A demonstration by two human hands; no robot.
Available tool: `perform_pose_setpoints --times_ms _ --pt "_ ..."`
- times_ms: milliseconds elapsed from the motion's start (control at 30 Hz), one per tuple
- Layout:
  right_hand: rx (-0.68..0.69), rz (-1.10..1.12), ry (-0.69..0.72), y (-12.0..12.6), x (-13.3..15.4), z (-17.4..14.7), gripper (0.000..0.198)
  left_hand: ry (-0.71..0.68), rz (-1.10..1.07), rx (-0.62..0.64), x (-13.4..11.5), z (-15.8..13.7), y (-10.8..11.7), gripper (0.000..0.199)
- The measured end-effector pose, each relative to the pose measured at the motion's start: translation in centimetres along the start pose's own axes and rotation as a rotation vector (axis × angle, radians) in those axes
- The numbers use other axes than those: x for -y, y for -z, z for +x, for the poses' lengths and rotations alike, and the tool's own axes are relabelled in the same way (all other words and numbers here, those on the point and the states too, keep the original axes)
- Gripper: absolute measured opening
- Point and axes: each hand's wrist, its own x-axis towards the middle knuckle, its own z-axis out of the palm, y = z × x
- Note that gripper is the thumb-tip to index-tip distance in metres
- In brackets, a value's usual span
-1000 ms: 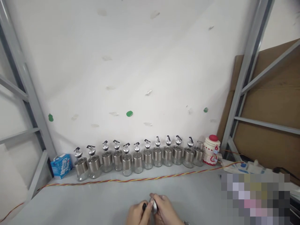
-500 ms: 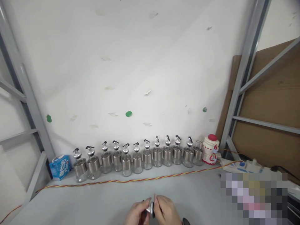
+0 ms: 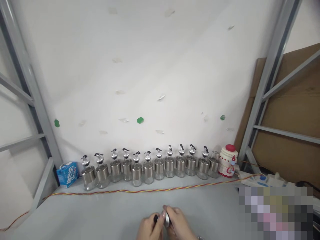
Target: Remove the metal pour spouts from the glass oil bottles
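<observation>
Low in the head view, my left hand (image 3: 149,229) and my right hand (image 3: 180,225) meet over the grey table. Between them is a silver and black pourer spout (image 3: 167,220), like those on the bottles behind. My left fingers close around its spout end, where a black tip pokes out. The fingers of my right hand grip the round silver collar and dark base. Much of the spout is covered by my fingers. Beyond stands a row of glass bottles with steel sleeves, among them a bottle (image 3: 137,173) fitted with a spout. The rightmost bottle (image 3: 213,164) has a bare neck.
A blue carton (image 3: 67,174) stands at the row's left end, a white jar with a red lid (image 3: 228,161) at its right. A twisted red-yellow wire (image 3: 150,191) crosses the table before the bottles. Grey metal posts (image 3: 262,90) flank the wall. A power strip (image 3: 265,180) lies right.
The spout has turned in my hands, and its black tip now shows above my left fingers. My left fingers have shifted closer to the collar. The camera view has moved slightly.
</observation>
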Motion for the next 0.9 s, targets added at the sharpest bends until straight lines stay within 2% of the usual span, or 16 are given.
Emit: perform_pose_setpoints --times_ms 67,167,267,333,367,433,533,633,700,767,800,900 --pt "-0.065 -0.077 0.112 -0.1 -0.3 -0.1 0.045 0.199 -0.293 0.058 -0.6 0.3 0.0 0.053" --pt "-0.099 -0.336 0.359 0.4 -0.5 -0.7 0.044 0.396 -0.599 0.154 -0.4 0.9 0.2 0.047" --pt "-0.114 -0.631 0.725 1.4 -0.6 -1.2 0.039 0.503 -0.681 0.333 0.2 1.3 0.5 0.045" --pt "-0.120 -0.733 0.850 1.6 -0.6 -1.2 0.036 0.519 -0.656 0.353 0.4 1.4 0.6 0.048" --pt "-0.117 -0.733 0.827 1.6 -0.5 -1.1 0.035 0.490 -0.625 0.291 0.3 1.3 0.7 0.049" --pt "-0.094 -0.634 0.647 1.2 -0.4 -0.8 0.035 0.361 -0.483 0.107 0.1 0.9 0.7 0.051" --pt "-0.017 -0.364 0.253 0.3 -0.3 -0.1 0.036 -0.015 -0.022 -0.131 0.4 0.2 0.7 0.046" --pt "0.074 -0.165 -0.093 0.1 -0.2 0.2 0.037 -0.374 0.458 -0.154 1.3 -0.2 1.0 0.042" --pt "0.138 -0.097 -0.239 0.3 0.1 0.1 0.039 -0.494 0.609 -0.150 1.8 -0.2 1.0 0.041" --pt "0.181 -0.050 -0.302 0.6 0.3 0.1 0.042 -0.495 0.592 -0.170 1.9 -0.2 0.8 0.044" --pt "0.176 -0.028 -0.312 0.6 0.3 0.1 0.041 -0.444 0.522 -0.177 1.7 -0.2 0.6 0.045" --pt "0.096 -0.019 -0.225 0.3 0.0 0.3 0.039 -0.108 0.125 -0.094 0.8 0.0 -0.1 0.049"
